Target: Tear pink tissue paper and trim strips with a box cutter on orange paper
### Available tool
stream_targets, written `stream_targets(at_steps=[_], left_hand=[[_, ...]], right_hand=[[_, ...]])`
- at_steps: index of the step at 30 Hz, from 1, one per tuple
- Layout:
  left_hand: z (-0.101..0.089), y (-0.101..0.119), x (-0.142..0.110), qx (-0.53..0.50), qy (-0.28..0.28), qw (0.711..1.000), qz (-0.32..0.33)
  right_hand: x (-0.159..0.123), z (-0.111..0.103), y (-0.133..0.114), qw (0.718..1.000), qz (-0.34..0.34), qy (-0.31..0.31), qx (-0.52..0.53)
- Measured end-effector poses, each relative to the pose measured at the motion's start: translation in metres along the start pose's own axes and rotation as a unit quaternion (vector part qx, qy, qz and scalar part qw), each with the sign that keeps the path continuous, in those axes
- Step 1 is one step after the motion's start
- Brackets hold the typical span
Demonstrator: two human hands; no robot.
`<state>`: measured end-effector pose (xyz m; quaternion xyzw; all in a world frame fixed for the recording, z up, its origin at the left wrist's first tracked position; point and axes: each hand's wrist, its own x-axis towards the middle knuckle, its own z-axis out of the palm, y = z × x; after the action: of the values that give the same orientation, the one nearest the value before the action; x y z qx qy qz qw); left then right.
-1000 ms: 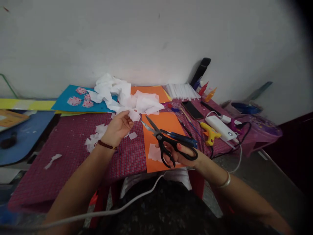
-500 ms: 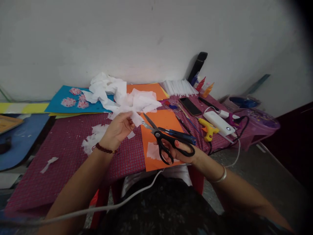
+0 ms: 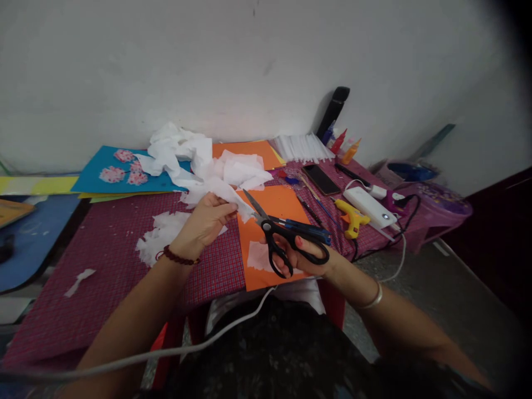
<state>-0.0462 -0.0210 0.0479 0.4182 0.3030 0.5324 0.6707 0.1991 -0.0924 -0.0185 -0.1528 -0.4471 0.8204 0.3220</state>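
My left hand [image 3: 210, 218] pinches a piece of white tissue paper [image 3: 230, 192] between thumb and fingers. In my right hand [image 3: 293, 256] are black-handled scissors [image 3: 266, 226], their blades apart and pointing up and left at the edge of that tissue. Beneath the scissors lies an orange sheet [image 3: 286, 202] with a pale paper piece [image 3: 258, 256] on it. A heap of cut white tissue [image 3: 155, 239] rests on the checked cloth left of my left wrist. More crumpled tissue [image 3: 178, 152] is piled beyond my hands.
At the left back, a blue sheet [image 3: 93, 174] carries pink-white flower shapes. To the right lie a phone [image 3: 321, 180], a yellow glue gun [image 3: 352, 218], a white power bank [image 3: 369, 206] with cables and several paint bottles [image 3: 338, 141]. White sticks [image 3: 301, 148] lie near the wall.
My left hand has shifted its hold, its thumb now stretched toward the blades along the tissue. The scissors remain in my right hand, blades still apart. The view has shifted slightly.
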Motion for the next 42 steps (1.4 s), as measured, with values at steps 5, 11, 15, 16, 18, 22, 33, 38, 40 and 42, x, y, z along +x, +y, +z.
stream_targets(at_steps=[5, 11, 15, 16, 18, 22, 33, 38, 40, 42], left_hand=[[0.003, -0.004, -0.002, 0.027, 0.0, 1.0, 0.003], [0.001, -0.007, 0.0, 0.019, 0.01, 1.0, 0.005], [-0.001, -0.008, 0.0, 0.02, 0.026, 0.999, -0.002], [-0.001, -0.008, 0.0, 0.022, 0.024, 0.999, -0.001], [-0.001, -0.008, 0.0, 0.029, 0.018, 0.999, 0.003], [-0.001, -0.007, 0.001, 0.029, 0.02, 0.999, 0.012], [-0.001, -0.012, -0.001, 0.116, -0.026, 0.993, 0.008], [0.003, -0.02, -0.004, 0.115, -0.052, 0.992, 0.003], [0.004, -0.024, -0.005, 0.11, -0.065, 0.992, -0.005], [0.004, -0.028, -0.006, 0.105, -0.082, 0.991, -0.018]], right_hand=[[0.001, 0.003, 0.002, 1.0, 0.013, 0.007, 0.015], [-0.002, 0.015, 0.0, 0.998, -0.003, 0.063, 0.013], [-0.003, 0.019, -0.002, 0.997, -0.025, 0.075, -0.008], [-0.004, 0.019, -0.001, 0.997, -0.022, 0.069, -0.002], [-0.005, 0.018, 0.0, 0.999, -0.001, 0.045, 0.018], [-0.009, 0.015, 0.004, 0.999, 0.016, 0.02, 0.027], [-0.012, 0.007, 0.005, 0.999, 0.028, 0.018, 0.018], [-0.011, 0.009, 0.006, 0.999, 0.022, 0.021, 0.021], [-0.011, 0.01, 0.007, 0.999, 0.015, 0.018, 0.023], [-0.009, 0.012, 0.007, 0.999, 0.006, 0.016, 0.032]])
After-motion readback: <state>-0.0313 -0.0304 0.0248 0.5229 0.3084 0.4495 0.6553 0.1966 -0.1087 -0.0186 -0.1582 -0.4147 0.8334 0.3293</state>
